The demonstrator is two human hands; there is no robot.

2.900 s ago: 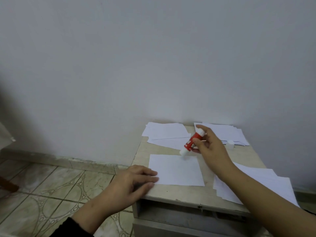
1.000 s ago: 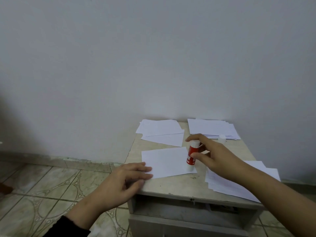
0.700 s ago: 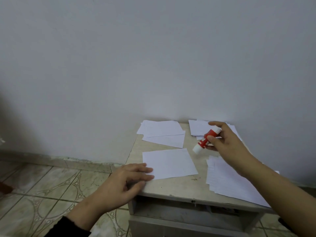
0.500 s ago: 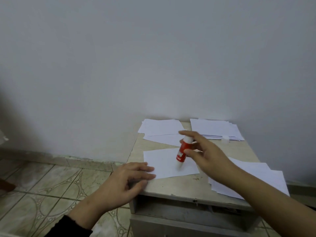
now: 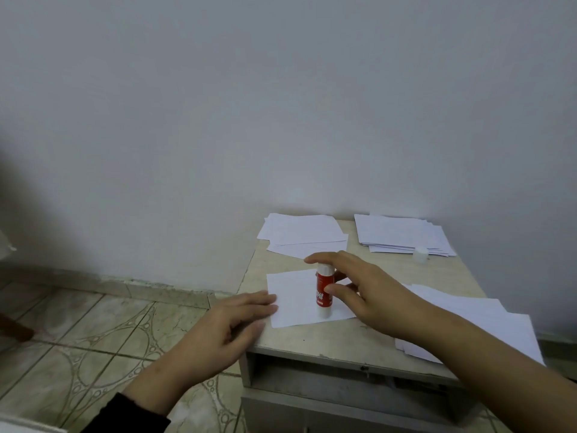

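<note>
- The person's right hand (image 5: 371, 295) is gripping a red-and-white plastic glue stick (image 5: 323, 289). It is holding it nearly upright with the lower white end meeting a single white rectangular sheet of paper (image 5: 293, 295). The stick is probably being held this way so the glue end bears squarely on the sheet.
- The right fingers (image 5: 331, 257) are curling over the top of the stick while the thumb (image 5: 340, 292) is pressing against its red barrel from the near side. This is a partly closed, grasping hold, not a clenched fist.
- The left hand (image 5: 231, 326) is resting on the corner of the beige stone-topped table (image 5: 343, 339). Its fingers (image 5: 256, 303) are lying nearly straight and relaxed, and their tips are pressing on the sheet's left edge. They are most likely pinning the paper so it does not slide under the stick.
- The sheet is lying between the two sets of fingers, directly under the right ones.
- A small white plastic cap (image 5: 421, 254) is sitting well beyond the right fingers, just beside a far stack of white papers (image 5: 402, 235), probably set aside during gluing.
- Another loose pile of white sheets (image 5: 303, 235) is lying just past the right fingertips.
- A third white pile (image 5: 484, 320) is lying under the right forearm.
</note>
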